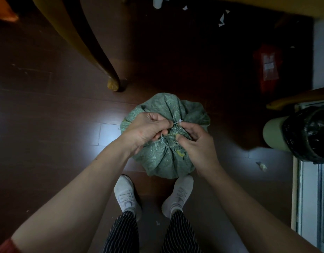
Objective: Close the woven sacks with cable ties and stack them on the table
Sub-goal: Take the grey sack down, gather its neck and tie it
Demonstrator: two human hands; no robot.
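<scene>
**A:** Head cam: green woven plastic sack (165,143) sits on the dark wood floor (48,125), by the shoes. Left hand (144,130) is pinched on the thin white cable tie (177,122); right hand (196,141) clamps the gathered neck.

**B:** My guess: a loose neck grip lets the gathers spread and the tie slides off.

The green sack (165,136) is showing a crinkled woven weave, the dark wood floor (48,125) is gleaming glossy, and the black bin liner (309,136) is shining like thin plastic.
</scene>
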